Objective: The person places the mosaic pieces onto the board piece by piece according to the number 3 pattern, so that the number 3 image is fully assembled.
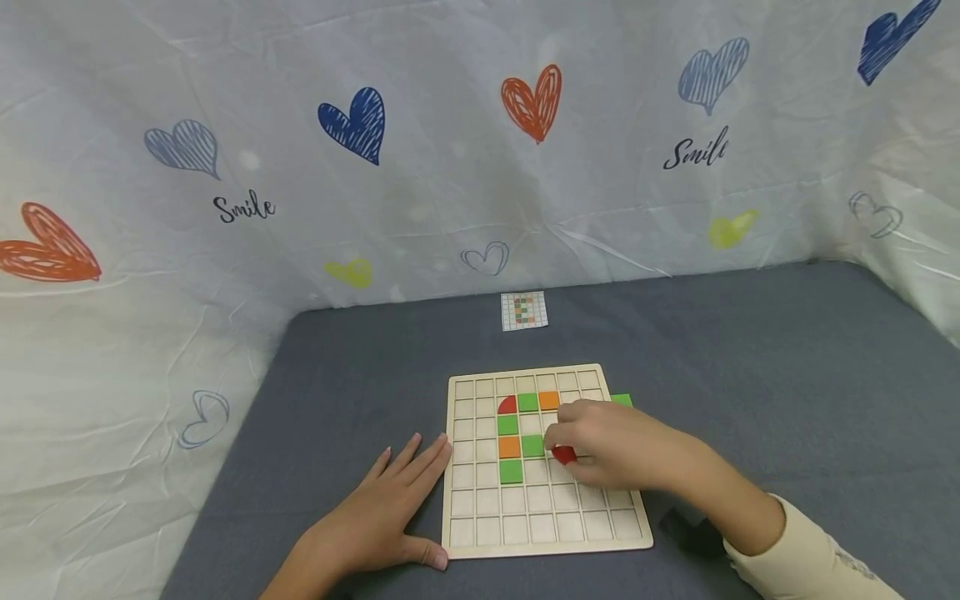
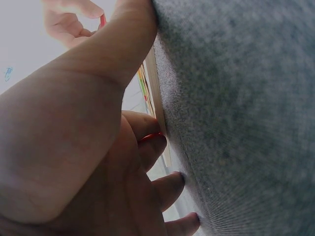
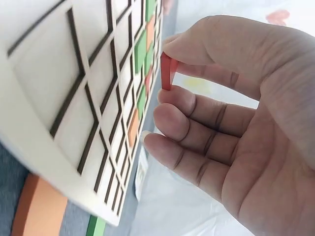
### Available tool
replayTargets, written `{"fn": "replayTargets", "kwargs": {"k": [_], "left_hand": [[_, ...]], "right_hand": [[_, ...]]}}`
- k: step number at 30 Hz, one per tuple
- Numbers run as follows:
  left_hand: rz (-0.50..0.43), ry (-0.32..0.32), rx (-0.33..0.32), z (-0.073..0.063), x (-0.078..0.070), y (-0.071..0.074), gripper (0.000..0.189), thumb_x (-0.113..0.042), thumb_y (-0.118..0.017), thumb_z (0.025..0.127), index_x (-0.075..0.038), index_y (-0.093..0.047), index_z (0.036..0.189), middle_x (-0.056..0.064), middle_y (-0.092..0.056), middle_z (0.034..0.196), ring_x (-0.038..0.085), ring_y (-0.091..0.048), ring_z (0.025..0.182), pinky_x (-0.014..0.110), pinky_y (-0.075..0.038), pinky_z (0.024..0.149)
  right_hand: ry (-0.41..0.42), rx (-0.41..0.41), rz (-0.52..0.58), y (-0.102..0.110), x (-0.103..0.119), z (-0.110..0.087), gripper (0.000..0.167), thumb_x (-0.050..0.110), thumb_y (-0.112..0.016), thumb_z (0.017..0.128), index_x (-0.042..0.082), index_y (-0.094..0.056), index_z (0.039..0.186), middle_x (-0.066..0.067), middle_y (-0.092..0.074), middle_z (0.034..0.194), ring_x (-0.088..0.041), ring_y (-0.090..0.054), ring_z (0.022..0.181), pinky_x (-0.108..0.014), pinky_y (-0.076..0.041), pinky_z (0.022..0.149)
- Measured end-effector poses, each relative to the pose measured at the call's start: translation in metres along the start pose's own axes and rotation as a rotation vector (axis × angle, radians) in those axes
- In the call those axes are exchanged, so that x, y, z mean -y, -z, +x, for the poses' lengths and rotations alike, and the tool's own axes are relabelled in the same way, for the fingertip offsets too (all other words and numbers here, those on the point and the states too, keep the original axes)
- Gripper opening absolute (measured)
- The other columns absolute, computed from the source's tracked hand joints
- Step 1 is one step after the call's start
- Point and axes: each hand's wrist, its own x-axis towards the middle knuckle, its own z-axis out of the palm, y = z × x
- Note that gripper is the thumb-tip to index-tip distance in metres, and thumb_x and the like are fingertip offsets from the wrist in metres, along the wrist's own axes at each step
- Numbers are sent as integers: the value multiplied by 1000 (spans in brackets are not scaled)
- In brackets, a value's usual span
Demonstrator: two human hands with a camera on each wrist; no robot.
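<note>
A pale wooden grid board (image 1: 551,550) lies on the grey cloth. Seated in its squares are a red rounded-corner tile (image 1: 507,406), several green tiles (image 1: 528,402) and two orange tiles (image 1: 509,447). My right hand (image 1: 618,446) is over the right half of the board and pinches another red tile (image 3: 166,71) between thumb and fingertips. That tile stands on edge in the right wrist view, just off the grid. With fingers spread, my left hand (image 1: 382,508) rests on the cloth, touching the board's left edge with thumb and fingertips.
A small pattern card (image 1: 524,311) lies behind the board, near the white printed curtain (image 1: 420,208). Off the board's right edge sit a loose green tile (image 1: 622,400) and an orange tile (image 3: 39,209), the latter visible in the right wrist view.
</note>
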Motion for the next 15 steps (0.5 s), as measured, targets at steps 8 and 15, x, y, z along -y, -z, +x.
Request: {"fn": "replayTargets", "kwargs": {"k": [8,15], "left_hand": [[-5,-4,9,0,0,0,123,-83,-60,71,-16,-15,163,-1,-11,168,34,-6,152,68,-12,113],[-11,2,13,0,-1,2,123,-83,-60,70,-17,-14,163,-2,-10,168,34,-5,152,69,-12,112]], "right_hand": [[22,45,-6,-8,10,11,16,4,-74,81,16,-71,91,12,-45,74,-5,-40,66,-18,-38,58],[72,71,-73,-16,25,20,14,8,-74,82,19,-69,87,12,-44,75,-5,-41,67,-18,-37,59]]}}
